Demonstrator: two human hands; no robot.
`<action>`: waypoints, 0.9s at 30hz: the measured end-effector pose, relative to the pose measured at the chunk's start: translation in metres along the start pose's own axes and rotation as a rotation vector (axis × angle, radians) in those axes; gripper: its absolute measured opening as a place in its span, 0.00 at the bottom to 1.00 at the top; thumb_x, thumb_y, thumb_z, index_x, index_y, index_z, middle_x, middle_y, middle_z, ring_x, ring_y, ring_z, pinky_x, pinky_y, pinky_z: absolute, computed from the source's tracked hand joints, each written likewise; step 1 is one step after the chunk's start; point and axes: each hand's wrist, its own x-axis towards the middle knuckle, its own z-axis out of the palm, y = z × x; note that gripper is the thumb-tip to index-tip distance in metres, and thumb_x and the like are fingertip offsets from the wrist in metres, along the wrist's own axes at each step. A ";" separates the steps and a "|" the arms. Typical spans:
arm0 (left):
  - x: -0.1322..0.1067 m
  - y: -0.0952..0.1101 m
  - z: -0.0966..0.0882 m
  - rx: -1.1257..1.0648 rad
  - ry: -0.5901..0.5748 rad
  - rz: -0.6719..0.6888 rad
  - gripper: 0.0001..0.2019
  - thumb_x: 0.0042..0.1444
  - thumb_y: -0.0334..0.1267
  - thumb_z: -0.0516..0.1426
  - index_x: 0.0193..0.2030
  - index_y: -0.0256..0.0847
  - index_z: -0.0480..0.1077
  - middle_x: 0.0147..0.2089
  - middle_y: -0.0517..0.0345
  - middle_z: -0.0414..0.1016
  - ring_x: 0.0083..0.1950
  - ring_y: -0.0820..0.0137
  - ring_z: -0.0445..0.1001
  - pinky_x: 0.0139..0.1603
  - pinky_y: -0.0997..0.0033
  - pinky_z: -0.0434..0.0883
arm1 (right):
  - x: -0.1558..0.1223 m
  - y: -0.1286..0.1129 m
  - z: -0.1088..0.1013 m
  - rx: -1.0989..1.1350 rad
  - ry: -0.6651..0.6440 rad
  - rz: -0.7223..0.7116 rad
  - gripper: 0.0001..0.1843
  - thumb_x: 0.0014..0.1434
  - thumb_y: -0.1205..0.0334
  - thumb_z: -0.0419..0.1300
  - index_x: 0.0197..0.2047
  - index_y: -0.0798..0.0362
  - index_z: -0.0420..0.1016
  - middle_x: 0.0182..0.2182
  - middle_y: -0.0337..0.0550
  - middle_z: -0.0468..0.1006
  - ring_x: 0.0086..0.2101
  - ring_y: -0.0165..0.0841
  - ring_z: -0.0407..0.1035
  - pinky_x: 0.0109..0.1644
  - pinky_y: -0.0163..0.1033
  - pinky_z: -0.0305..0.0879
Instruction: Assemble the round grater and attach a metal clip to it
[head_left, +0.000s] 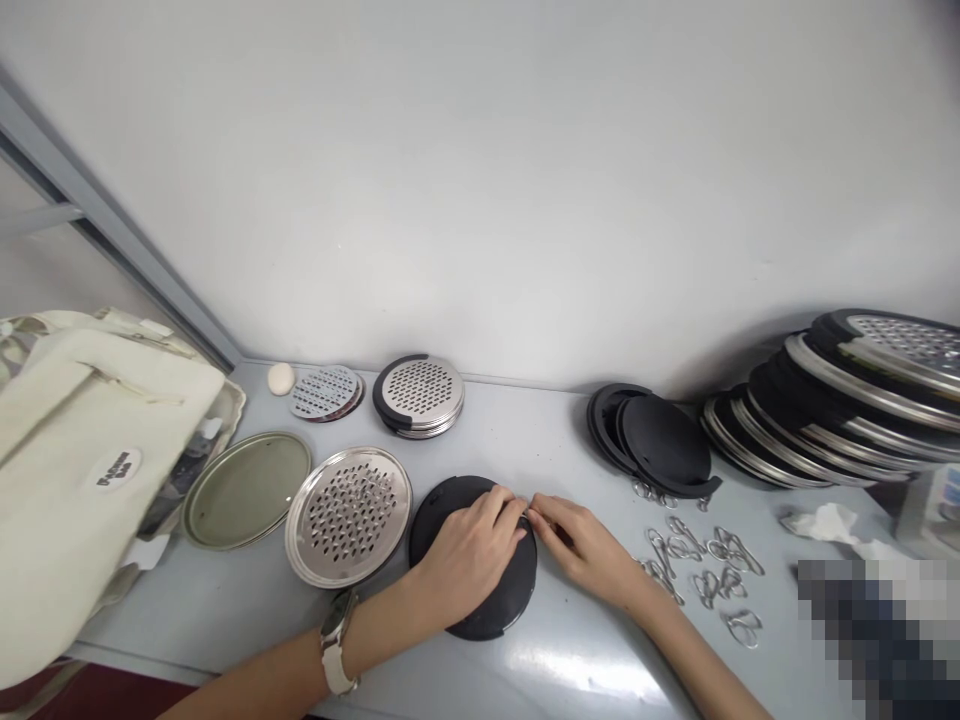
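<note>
A round black plastic disc (480,610) lies on the grey table in front of me. My left hand (469,545) reaches across it, its fingers bent and closed at the disc's upper right rim. From the other side my right hand (574,540) meets it there, thumb and fingertips pinched together. A tiny glint of metal shows between the two sets of fingertips, too small to name. Just left of the disc is a round metal grater plate (349,515), with an olive-green round plate (247,490) beside it. Bent wire clips (724,580) lie scattered right of my right hand.
Farther back are a small grater stack (424,390), thin perforated discs (326,392), a pale round object (281,379) and black discs (667,440). A leaning stack of graters (832,400) fills the right. A cream bag (97,480) stands left; a wall (487,200) closes the back.
</note>
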 end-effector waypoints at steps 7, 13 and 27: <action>0.001 0.001 -0.002 -0.019 -0.034 -0.005 0.11 0.67 0.33 0.48 0.55 0.40 0.60 0.47 0.54 0.68 0.46 0.67 0.72 0.38 0.70 0.73 | -0.001 0.002 0.000 -0.030 -0.003 -0.007 0.15 0.69 0.61 0.44 0.29 0.51 0.59 0.24 0.36 0.65 0.27 0.32 0.62 0.32 0.36 0.58; 0.002 0.002 -0.003 -0.048 -0.048 0.002 0.11 0.67 0.32 0.47 0.55 0.41 0.62 0.49 0.55 0.70 0.47 0.68 0.71 0.40 0.69 0.73 | -0.001 0.000 -0.001 -0.055 -0.004 -0.005 0.15 0.67 0.63 0.46 0.27 0.51 0.56 0.23 0.35 0.63 0.27 0.31 0.61 0.32 0.36 0.57; 0.000 -0.001 0.002 -0.036 -0.002 0.041 0.14 0.66 0.30 0.48 0.56 0.40 0.62 0.53 0.54 0.71 0.49 0.68 0.72 0.41 0.70 0.73 | 0.000 -0.007 -0.004 -0.065 0.014 -0.040 0.13 0.62 0.70 0.50 0.26 0.51 0.56 0.22 0.36 0.63 0.26 0.31 0.60 0.30 0.35 0.57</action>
